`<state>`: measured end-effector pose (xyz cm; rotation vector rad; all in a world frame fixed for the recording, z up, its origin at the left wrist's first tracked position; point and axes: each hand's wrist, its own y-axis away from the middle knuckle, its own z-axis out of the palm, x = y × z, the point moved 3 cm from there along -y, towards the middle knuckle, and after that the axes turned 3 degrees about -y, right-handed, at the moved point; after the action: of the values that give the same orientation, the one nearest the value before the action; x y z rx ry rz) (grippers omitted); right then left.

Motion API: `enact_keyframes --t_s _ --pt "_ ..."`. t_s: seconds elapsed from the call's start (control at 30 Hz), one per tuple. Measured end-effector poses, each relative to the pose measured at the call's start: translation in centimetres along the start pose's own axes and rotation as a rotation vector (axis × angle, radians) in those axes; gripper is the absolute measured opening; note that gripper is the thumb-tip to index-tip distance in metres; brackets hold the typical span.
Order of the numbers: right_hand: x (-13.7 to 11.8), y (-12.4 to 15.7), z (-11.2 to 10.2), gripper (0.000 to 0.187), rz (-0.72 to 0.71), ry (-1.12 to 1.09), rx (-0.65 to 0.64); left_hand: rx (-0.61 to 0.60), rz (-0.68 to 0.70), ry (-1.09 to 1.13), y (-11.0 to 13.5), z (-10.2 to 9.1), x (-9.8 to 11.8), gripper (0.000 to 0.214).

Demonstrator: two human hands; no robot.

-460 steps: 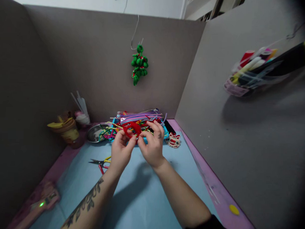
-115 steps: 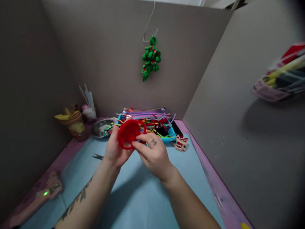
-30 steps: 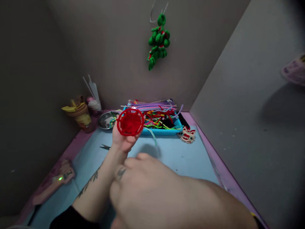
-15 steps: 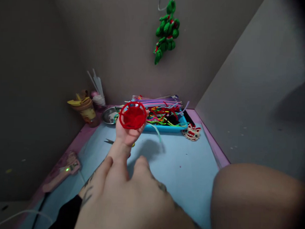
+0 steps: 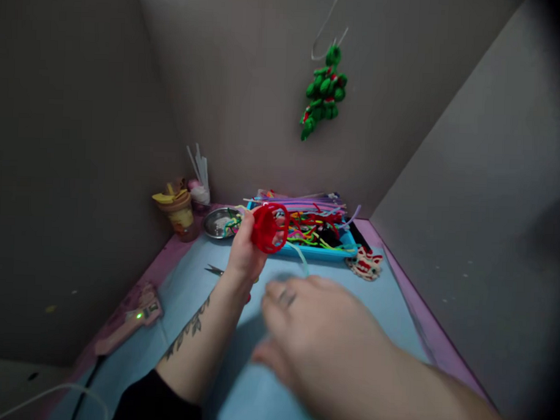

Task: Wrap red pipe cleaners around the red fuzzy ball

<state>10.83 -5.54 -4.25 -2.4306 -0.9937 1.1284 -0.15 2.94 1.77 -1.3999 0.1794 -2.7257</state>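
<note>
Held up above the mat is a red, fuzzy, basket-like piece that looks made of chenille stems, with a round rim and a denser side. My left hand is closed around its left and back side, arm stretched forward. Closer to the camera, my right hand hangs over the mat, somewhat blurred. Its thumb stands apart from the bent fingers and nothing shows between them. Scissors lie partly behind my left forearm, their blades pointing left.
A blue tray of coloured chenille stems stands at the back, beside a metal bowl. A pink glue gun with a lit green light lies left. A white-and-red face-shaped piece rests right. A green ornament hangs above.
The view has shifted, so the scene sits lower and further right. My left hand has turned the red piece sideways. My right hand has moved right, uncovering the left forearm.
</note>
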Motion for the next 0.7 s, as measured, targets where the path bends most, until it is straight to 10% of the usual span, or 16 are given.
enact_keyframes --t_s 0.13,0.23,0.7 --pt "-1.8 -4.8 -7.7 0.027 0.325 -0.401 0.257 0.076 0.514 -0.487 0.9 -0.3 0.6 0.056" --pt "-0.1 -6.2 -6.7 0.042 0.403 -0.831 0.297 -0.010 0.652 -0.720 1.4 0.0 0.1 0.063" --pt "6.3 -5.5 -4.4 0.033 0.655 -1.304 0.535 0.098 -0.019 -0.506 -0.9 -0.7 -2.4 0.042"
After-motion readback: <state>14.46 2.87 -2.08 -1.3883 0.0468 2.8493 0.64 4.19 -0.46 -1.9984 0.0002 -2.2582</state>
